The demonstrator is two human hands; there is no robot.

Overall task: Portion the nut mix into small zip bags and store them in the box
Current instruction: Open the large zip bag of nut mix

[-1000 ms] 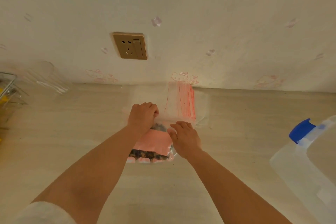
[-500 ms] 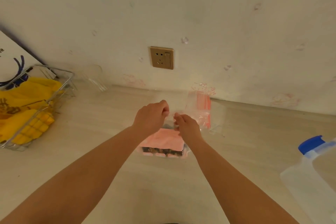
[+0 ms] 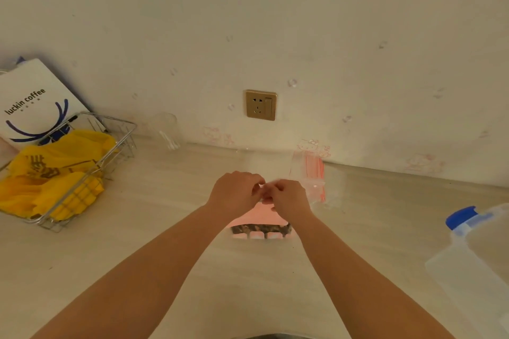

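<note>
Both forearms stretched forward, left hand [image 3: 237,191] and right hand [image 3: 289,197] meeting, fingers curled, pinching together

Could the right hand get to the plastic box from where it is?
Probably yes. The box sits on the counter to the right of the right hand, with only bare counter between them. But that hand seems to be pinching a small clear bag together with the left hand.

Pink label on the nut mix bag [image 3: 260,217], dark speckled nuts showing below it. Red stripes on the clear zip bags [image 3: 314,173]. Blue latch on the translucent box [image 3: 468,270]. Yellow cloth [image 3: 55,170], gold socket [image 3: 260,104], pale cartoon-print wallpaper [image 3: 358,36].
</note>
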